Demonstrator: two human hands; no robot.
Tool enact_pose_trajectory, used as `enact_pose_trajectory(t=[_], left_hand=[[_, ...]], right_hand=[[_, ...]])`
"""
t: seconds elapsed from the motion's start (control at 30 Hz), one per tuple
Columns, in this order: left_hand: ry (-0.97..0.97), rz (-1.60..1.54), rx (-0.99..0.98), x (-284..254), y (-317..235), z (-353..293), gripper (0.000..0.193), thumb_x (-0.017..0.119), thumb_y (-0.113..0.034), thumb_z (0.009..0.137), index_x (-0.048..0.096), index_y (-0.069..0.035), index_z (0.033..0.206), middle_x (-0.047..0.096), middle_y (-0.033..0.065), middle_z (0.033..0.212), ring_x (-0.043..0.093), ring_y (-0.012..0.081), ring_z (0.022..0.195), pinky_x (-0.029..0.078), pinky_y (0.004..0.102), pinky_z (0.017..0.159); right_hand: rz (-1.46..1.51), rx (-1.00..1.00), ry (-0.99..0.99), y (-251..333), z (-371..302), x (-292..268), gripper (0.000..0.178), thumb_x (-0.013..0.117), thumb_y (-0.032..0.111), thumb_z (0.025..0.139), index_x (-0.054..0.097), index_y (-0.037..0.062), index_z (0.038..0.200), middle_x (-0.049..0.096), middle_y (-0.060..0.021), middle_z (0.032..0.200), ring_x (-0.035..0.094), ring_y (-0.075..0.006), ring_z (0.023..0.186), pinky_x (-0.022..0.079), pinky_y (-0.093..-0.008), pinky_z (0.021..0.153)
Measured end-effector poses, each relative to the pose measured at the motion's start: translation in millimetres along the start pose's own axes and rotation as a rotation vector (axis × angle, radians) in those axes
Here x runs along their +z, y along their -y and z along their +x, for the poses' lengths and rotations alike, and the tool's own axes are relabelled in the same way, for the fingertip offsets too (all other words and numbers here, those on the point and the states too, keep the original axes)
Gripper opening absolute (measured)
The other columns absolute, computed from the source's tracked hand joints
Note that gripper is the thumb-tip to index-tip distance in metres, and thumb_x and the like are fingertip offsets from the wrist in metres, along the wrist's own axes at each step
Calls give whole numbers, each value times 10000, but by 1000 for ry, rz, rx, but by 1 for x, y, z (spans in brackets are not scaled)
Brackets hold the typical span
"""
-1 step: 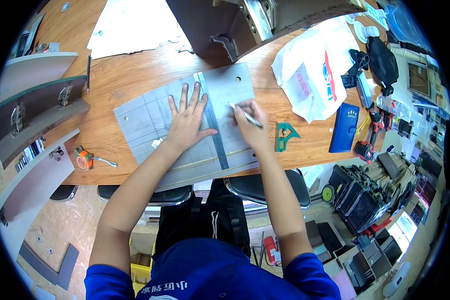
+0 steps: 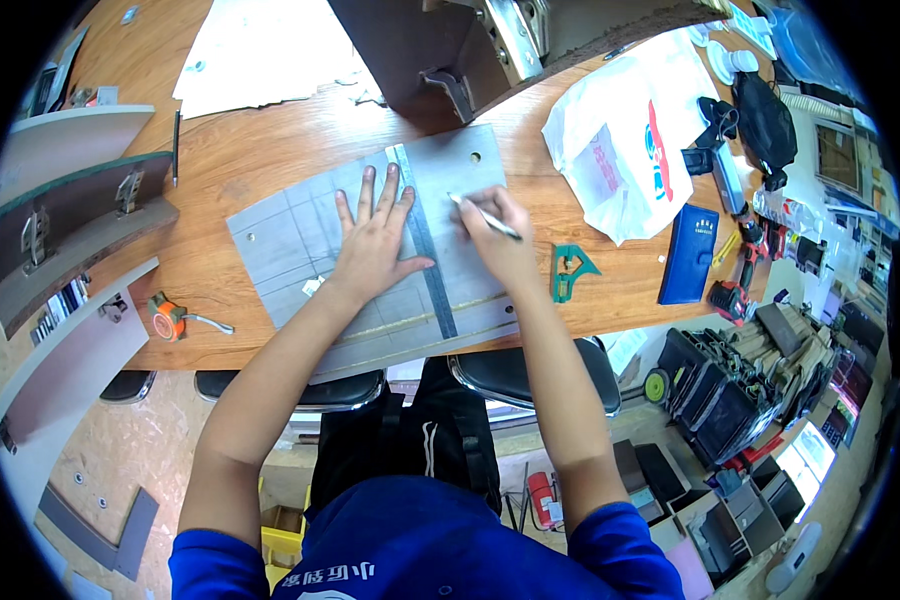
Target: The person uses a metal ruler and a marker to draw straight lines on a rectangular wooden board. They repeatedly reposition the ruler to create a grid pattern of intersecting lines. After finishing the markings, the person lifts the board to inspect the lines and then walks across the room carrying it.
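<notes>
A grey board (image 2: 305,240) marked with several drawn lines lies tilted on the wooden table. Across it runs a steel ruler (image 2: 430,265). My left hand (image 2: 374,240) is spread flat on the board, its fingertips and thumb close to the ruler's left edge. In my right hand (image 2: 498,232), to the right of the ruler, is a slim white pen (image 2: 494,222), its tip pointing up and left over the board. Whether the tip touches the surface I cannot tell. A green square-like marking gauge (image 2: 564,274) lies just right of my right forearm.
A dark panel piece with metal hinges (image 2: 400,60) stands at the back. White paper (image 2: 260,60) is behind the board, a white plastic bag (image 2: 610,150) and blue notebook (image 2: 688,255) to the right. An orange tape measure (image 2: 168,316) and hinged panels (image 2: 80,225) are at the left.
My right hand has shifted slightly left with the pen, bringing its tip nearer the ruler. My left hand, the ruler and the board look unmoved.
</notes>
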State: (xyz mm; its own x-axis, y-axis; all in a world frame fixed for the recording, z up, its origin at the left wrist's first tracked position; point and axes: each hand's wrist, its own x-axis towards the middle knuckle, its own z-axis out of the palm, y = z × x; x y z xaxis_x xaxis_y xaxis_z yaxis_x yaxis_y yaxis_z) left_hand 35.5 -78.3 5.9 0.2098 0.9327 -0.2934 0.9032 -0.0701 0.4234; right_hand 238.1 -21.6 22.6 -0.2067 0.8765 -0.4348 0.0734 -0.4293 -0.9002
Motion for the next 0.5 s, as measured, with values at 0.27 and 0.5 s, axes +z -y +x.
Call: enact_pose_trajectory(t=[0.27, 0.5], left_hand=[[25, 3, -30, -3, -2, 3, 1073, 848, -579, 712, 432, -49, 1548, 146, 214, 1720, 53, 472, 1585, 82, 796, 1155], [16, 30, -16, -7, 2, 5, 1105, 871, -584, 674, 439, -12, 1515, 162, 242, 1709, 98, 502, 1569, 76, 787, 1158]], right_hand=[[94, 70, 91, 7, 82, 27, 218, 733, 72, 915, 665, -71, 1065, 726, -118, 898, 696, -127, 693, 576, -280, 590], [66, 67, 88, 5, 88, 28, 207, 751, 92, 928, 689, -60, 1056, 741, -115, 882, 699, -133, 680, 597, -267, 598]])
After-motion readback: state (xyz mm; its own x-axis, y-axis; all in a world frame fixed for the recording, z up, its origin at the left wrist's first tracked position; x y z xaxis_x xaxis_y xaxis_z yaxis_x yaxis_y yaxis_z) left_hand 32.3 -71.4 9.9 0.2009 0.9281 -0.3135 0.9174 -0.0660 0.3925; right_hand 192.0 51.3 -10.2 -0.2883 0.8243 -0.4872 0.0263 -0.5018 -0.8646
